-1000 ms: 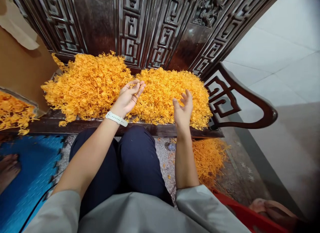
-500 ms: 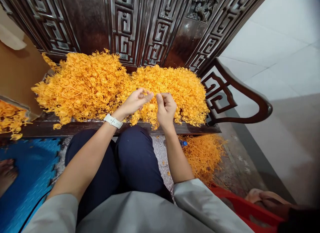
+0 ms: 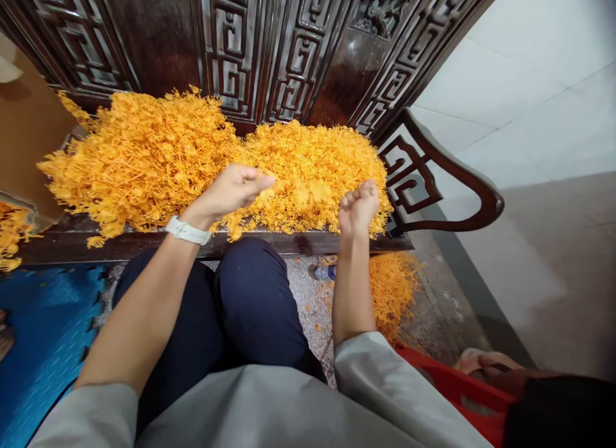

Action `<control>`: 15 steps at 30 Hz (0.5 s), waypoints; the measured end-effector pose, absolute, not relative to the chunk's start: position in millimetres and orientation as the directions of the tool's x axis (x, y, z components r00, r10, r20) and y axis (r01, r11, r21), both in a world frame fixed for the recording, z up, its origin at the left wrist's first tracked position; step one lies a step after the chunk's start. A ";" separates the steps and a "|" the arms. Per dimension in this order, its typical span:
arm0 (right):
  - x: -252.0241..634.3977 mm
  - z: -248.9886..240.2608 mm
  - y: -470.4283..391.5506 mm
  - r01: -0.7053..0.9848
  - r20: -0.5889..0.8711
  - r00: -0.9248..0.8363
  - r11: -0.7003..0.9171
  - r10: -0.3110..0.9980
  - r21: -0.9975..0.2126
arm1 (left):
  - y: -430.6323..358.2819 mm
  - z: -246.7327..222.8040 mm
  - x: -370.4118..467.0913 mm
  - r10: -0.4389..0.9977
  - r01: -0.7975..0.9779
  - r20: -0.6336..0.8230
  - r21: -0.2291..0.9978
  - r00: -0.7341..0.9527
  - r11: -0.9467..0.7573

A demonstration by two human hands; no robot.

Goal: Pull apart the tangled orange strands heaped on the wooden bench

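Note:
My left hand (image 3: 238, 188), with a pale watch (image 3: 187, 231) on its wrist, hovers over the front of a left-hand pile of orange-yellow plastic sprigs (image 3: 139, 159). Its thumb and fingers are pinched together; anything between them is too small to make out. My right hand (image 3: 359, 207) is closed with its fingers curled up, above the right end of another pile of the same sprigs (image 3: 312, 159). What it holds, if anything, is hidden. A wide gap lies between my two hands.
Both piles lie on a dark carved wooden bench (image 3: 308, 242) with a curved armrest (image 3: 481, 210). A cardboard box (image 3: 33, 127) stands at left. Beneath the bench are a blue-capped bottle (image 3: 321, 271) and an orange heap (image 3: 392, 287). A red plastic object (image 3: 462, 390) and another person's limb are at lower right.
My hands have moved apart from near each other: the left shifted left, the right swung right and its fingers turned upward. The view has shifted slightly.

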State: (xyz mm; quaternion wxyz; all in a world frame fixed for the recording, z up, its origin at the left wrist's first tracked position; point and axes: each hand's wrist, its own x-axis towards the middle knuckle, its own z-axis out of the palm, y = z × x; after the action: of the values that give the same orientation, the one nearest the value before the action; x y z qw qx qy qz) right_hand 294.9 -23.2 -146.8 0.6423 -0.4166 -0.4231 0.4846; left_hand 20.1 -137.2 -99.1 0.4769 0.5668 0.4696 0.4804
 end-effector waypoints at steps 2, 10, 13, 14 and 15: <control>314.1 -146.6 -12.9 -0.139 0.216 0.192 0.245 0.957 -0.960 | -138.1 -98.9 3.0 0.991 0.022 0.120 0.993 -0.053 -0.119; 274.2 -158.7 -14.3 0.515 0.355 -0.008 0.308 0.935 -0.800 | -117.7 -121.0 21.1 0.925 0.030 0.218 0.975 -0.311 -0.220; 225.9 -161.2 -37.1 0.041 0.143 -0.107 0.148 0.984 -0.988 | -112.2 -135.0 48.7 0.904 0.117 0.280 0.960 -0.323 -0.256; 210.1 -161.6 -45.1 -0.078 0.105 -0.136 0.095 0.985 -0.992 | -111.6 -139.6 56.4 0.897 0.171 0.309 0.949 -0.317 -0.266; 196.0 -161.6 -51.8 -0.153 0.093 -0.126 0.074 0.988 -0.985 | -111.6 -143.9 62.8 0.889 0.228 0.337 0.934 -0.310 -0.275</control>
State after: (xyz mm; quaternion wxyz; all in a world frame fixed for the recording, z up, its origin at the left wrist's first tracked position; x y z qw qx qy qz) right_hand 196.0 -51.8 -161.6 0.5218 -0.4057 -0.5144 0.5464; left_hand 62.8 -111.6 -143.9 0.2729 0.5200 0.5367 0.6058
